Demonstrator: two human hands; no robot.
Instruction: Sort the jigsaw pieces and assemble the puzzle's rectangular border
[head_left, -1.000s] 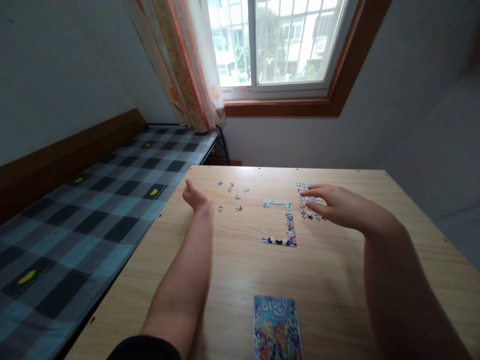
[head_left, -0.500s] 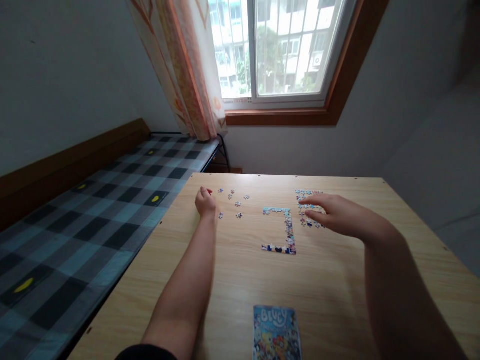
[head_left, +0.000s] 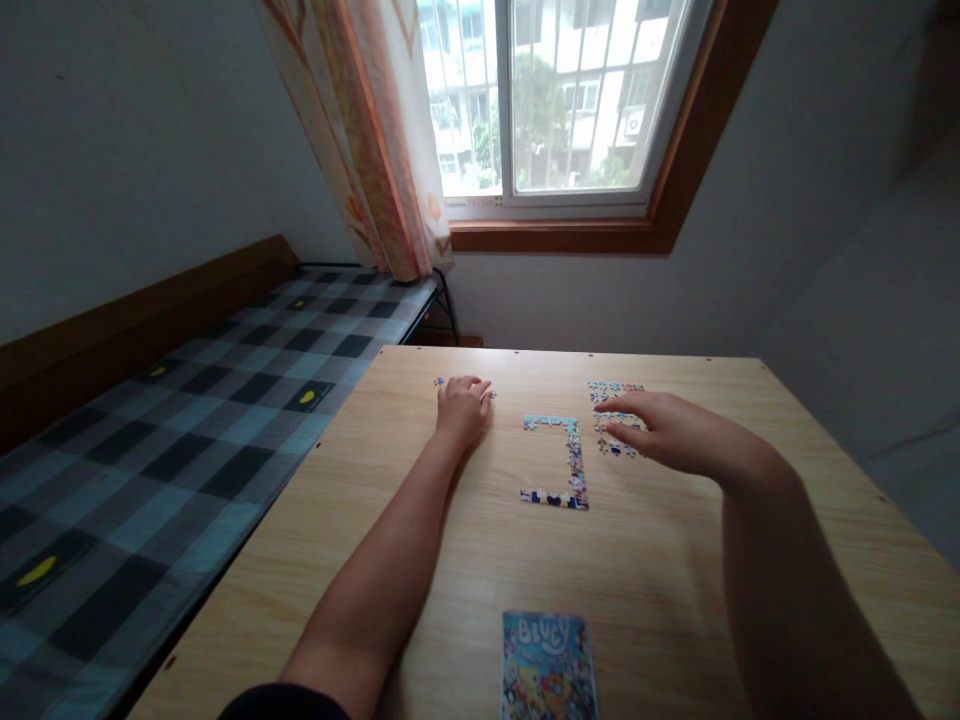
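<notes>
A partly joined jigsaw border (head_left: 573, 464) lies on the wooden table (head_left: 637, 560), forming a top edge, a right side and a bottom strip. My left hand (head_left: 463, 408) rests palm down, fingers stretched, over the loose pieces (head_left: 440, 381) left of the border. My right hand (head_left: 660, 425) hovers with fingers extended over a cluster of pieces (head_left: 613, 390) right of the border. Neither hand visibly holds a piece.
A picture card reading "Bluey" (head_left: 549, 666) lies near the table's front edge. A bed with a checked cover (head_left: 187, 400) stands close on the left. A curtain (head_left: 367, 130) and window (head_left: 555, 100) are behind the table.
My left hand has moved right, from beside the scattered pieces to lying flat over them, and has opened from a loose fist. My right hand has stayed over its cluster.
</notes>
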